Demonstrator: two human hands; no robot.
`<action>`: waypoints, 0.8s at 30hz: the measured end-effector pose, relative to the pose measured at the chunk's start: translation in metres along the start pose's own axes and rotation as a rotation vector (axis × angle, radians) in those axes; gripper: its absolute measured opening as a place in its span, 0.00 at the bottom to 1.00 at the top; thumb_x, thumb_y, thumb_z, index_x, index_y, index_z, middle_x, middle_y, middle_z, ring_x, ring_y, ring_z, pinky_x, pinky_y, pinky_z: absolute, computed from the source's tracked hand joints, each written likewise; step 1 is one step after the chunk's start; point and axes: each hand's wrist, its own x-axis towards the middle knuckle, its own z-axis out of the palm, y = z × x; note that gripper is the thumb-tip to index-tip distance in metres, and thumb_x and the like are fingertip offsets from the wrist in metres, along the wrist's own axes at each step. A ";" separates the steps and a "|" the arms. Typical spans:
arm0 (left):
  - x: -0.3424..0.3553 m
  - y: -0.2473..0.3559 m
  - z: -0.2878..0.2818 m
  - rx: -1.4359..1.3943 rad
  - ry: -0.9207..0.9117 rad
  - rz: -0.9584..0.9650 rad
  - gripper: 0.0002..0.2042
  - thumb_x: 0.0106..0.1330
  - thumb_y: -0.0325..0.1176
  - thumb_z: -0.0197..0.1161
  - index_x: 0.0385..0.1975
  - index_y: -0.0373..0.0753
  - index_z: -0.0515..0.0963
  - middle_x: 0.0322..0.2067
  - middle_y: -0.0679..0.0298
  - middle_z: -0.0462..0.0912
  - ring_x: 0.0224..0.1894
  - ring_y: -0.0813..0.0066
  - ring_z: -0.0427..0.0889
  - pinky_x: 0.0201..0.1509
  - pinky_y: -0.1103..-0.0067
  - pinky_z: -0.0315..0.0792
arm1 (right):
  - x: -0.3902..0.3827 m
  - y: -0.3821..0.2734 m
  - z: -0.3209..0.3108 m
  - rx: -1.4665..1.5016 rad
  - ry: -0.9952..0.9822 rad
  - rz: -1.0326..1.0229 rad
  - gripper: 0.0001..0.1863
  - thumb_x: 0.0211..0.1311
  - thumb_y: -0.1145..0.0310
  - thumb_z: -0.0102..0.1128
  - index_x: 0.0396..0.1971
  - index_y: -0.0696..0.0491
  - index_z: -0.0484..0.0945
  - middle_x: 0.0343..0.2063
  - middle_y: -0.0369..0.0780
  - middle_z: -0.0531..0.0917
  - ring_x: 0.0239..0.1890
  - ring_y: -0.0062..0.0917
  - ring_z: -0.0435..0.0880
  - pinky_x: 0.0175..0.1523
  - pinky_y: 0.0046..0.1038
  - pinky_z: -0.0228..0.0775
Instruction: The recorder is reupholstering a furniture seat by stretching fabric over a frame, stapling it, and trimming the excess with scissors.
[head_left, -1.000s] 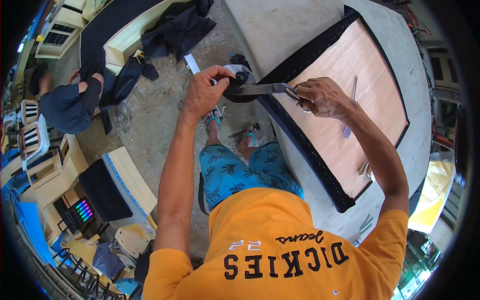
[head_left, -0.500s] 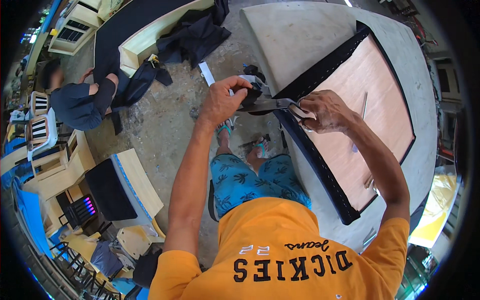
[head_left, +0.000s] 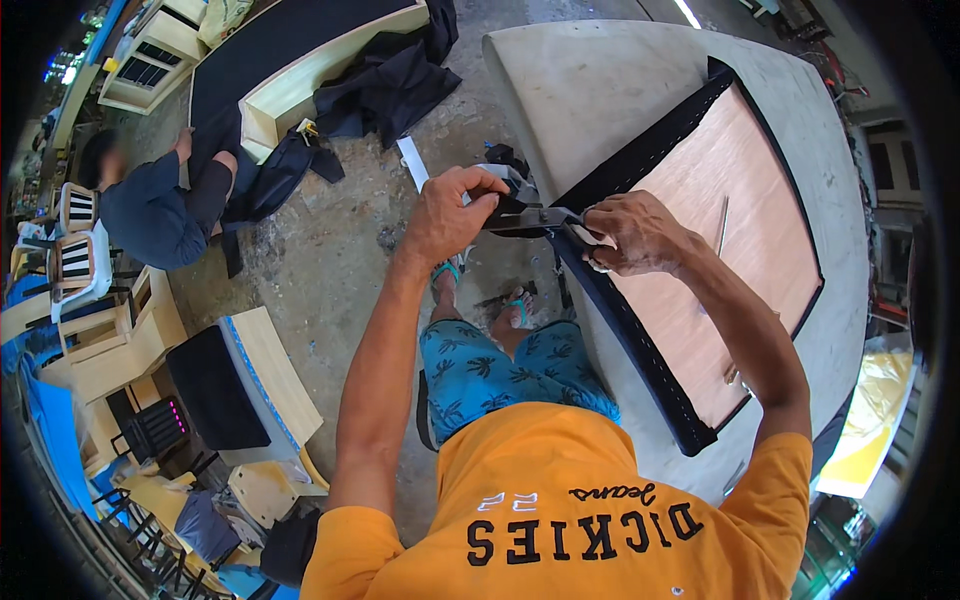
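Observation:
My left hand [head_left: 450,212] pinches a small piece of black fabric [head_left: 508,205] between thumb and fingers, above the corner of a fabric-edged panel. My right hand [head_left: 642,232] is closed round the handles of metal scissors [head_left: 541,217]. Their blades point left and lie at the fabric, close to my left fingertips. Under my right hand rests the panel [head_left: 690,190], pale pinkish wood with black fabric [head_left: 645,160] folded over its edges and fastened with a row of staples. A thin metal rod tool [head_left: 723,222] lies on the wood.
The panel lies on a large grey table [head_left: 570,100] with rounded corners. At the left, a person [head_left: 155,215] sits low beside a long wooden frame [head_left: 345,75] covered in black cloth. Black fabric [head_left: 385,95] drapes over it. Chairs and a padded wooden piece [head_left: 270,365] stand lower left.
The scissor blades now look closed together at the fabric, where they were angled before. My right hand has shifted slightly down. The seated person's arm has moved up.

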 end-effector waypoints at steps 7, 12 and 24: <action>-0.007 0.018 -0.014 -0.116 0.061 0.061 0.08 0.61 0.22 0.62 0.38 0.38 0.86 0.34 0.65 0.86 0.29 0.76 0.74 0.35 0.81 0.68 | 0.000 -0.001 0.009 0.045 0.068 -0.041 0.09 0.51 0.77 0.70 0.23 0.53 0.76 0.20 0.35 0.78 0.22 0.29 0.75 0.31 0.28 0.69; -0.038 0.002 -0.056 -0.231 0.314 0.017 0.11 0.64 0.18 0.60 0.42 0.35 0.84 0.38 0.64 0.87 0.35 0.78 0.79 0.43 0.83 0.74 | -0.027 0.002 0.009 0.211 0.253 0.121 0.06 0.56 0.77 0.67 0.25 0.55 0.77 0.21 0.36 0.78 0.24 0.28 0.75 0.32 0.28 0.68; -0.086 -0.063 0.048 0.213 0.145 0.076 0.28 0.56 0.27 0.73 0.59 0.41 0.74 0.59 0.56 0.76 0.54 0.61 0.78 0.54 0.71 0.77 | -0.148 -0.046 0.061 0.720 0.937 1.283 0.13 0.68 0.64 0.65 0.27 0.57 0.80 0.20 0.34 0.74 0.23 0.20 0.70 0.29 0.23 0.65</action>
